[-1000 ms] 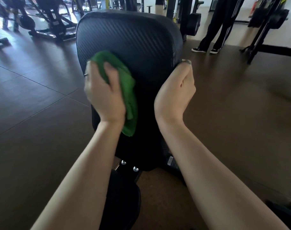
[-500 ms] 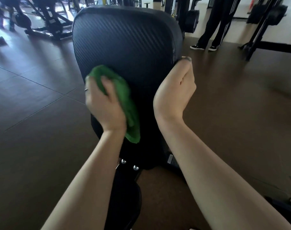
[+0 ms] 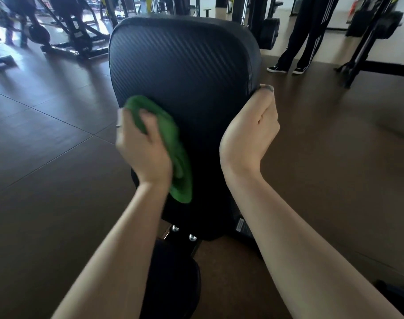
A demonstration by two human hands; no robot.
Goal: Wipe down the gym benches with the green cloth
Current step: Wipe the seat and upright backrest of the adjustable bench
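Note:
A black padded bench back with a ribbed texture stands tilted up in front of me. My left hand presses a bunched green cloth against the lower left of the pad; the hand is blurred. My right hand grips the pad's right edge, fingers wrapped behind it and thumb on the rim. Below the pad, two bolts and a black seat pad show between my forearms.
Dark brown floor tiles surround the bench. Exercise machines stand at the back left. A person's legs in black striped trousers stand at the back right, beside a black machine frame.
My left hand has slid the green cloth down the pad from its upper left toward the lower left. My right hand has kept its grip on the right edge.

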